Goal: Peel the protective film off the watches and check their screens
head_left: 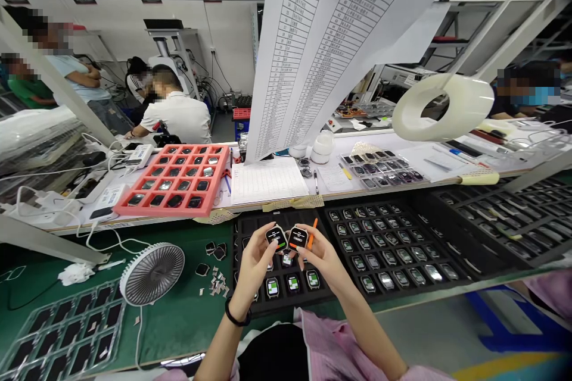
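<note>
My left hand [254, 259] is closed around a smartwatch [279, 238] without a strap, its thumb on the lit screen. Beside it, my right hand [324, 257] grips a second smartwatch [297, 236], whose dark screen shows white text and an orange bar. An orange stick-like tool [312, 234] also juts up from the right hand's fingers. The two watches are side by side, their edges nearly touching. Below them lies a black foam tray [286, 222] with watches in its slots; several, such as one watch [292, 283], show green and white screens. My hands hide part of this tray.
Another black tray [330, 250] full of watches adjoins on the right. A small fan [152, 274], loose metal pieces [218, 283] and a clear tray [118, 309] lie left. On the shelf sits a red foam tray [167, 209]. Paper lists [308, 41] and a tape roll [402, 113] hang ahead.
</note>
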The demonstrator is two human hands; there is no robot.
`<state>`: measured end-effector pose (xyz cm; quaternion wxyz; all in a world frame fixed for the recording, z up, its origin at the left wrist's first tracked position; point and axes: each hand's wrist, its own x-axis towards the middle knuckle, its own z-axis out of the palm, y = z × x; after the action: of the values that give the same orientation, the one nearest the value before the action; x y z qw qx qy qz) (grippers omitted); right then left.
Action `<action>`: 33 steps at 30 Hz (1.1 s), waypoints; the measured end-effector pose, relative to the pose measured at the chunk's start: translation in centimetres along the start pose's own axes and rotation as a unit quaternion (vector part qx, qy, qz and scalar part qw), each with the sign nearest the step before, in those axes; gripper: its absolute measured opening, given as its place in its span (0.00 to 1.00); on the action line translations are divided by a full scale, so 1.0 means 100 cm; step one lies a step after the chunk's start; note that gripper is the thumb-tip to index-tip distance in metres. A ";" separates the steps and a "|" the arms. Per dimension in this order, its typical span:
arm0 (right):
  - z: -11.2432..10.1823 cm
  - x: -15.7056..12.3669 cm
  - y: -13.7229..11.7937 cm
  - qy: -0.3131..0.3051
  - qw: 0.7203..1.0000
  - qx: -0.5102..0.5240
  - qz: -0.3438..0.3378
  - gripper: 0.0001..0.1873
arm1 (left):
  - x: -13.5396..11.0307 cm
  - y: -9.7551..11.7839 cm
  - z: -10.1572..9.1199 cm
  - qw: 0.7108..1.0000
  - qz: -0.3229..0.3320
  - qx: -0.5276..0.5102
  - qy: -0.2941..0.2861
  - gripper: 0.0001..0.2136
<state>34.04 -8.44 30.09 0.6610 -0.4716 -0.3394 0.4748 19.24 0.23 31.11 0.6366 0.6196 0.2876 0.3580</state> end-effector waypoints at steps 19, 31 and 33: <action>0.005 0.000 -0.002 0.002 1.000 -0.009 0.004 0.24 | -0.001 -0.004 0.001 1.000 0.009 0.018 -0.008 0.19; 0.010 0.002 -0.001 0.050 0.998 -0.020 0.016 0.20 | -0.002 -0.003 0.000 1.000 0.004 0.005 0.011 0.17; 0.009 0.003 0.000 0.049 0.998 -0.025 0.018 0.20 | -0.003 0.000 0.000 1.000 -0.005 0.016 0.025 0.16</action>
<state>33.31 -7.91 30.38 0.6564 -0.5165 -0.3095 0.4544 19.08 0.00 31.13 0.6215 0.6188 0.3121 0.3652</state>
